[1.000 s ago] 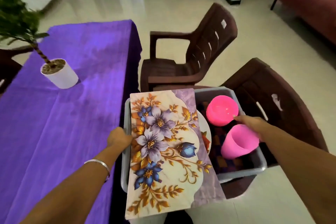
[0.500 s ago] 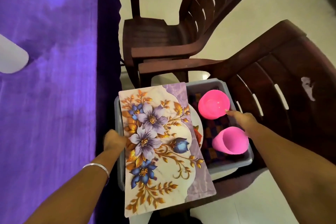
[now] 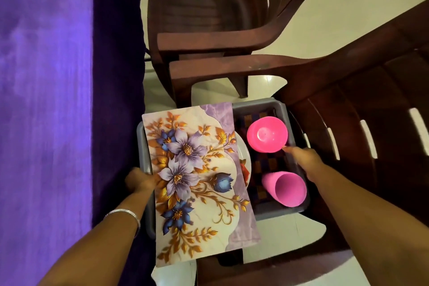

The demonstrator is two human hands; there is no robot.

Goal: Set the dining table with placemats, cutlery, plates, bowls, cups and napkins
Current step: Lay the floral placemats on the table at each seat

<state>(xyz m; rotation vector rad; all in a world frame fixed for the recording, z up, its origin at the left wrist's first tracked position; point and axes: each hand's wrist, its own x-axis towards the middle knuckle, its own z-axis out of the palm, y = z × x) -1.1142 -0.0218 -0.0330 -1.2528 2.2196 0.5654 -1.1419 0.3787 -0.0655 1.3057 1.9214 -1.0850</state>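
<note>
Left hand point(image 3: 141, 180) grips the flowered rectangular placemat point(image 3: 197, 179) at its left long edge.
Its long axis runs near-to-far; the purple table point(image 3: 46, 100) lies left; right hand point(image 3: 301, 158) grips the grey tub's point(image 3: 299, 146) rim.

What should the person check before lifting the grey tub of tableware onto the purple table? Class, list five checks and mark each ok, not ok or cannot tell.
1. Left hand has hold of the tub rim: cannot tell; it sits at the left rim, beside the placemat edge, fingers hidden.
2. Right hand has hold of the right rim: cannot tell; it rests on the rim, grip unclear.
3. Placemat secure: not ok; it lies loose across the tub and overhangs the near end.
4. Cups stable: not ok; one pink cup stands upside down, the other cup lies on its side.
5. Tablecloth free where visible: ok.
</note>
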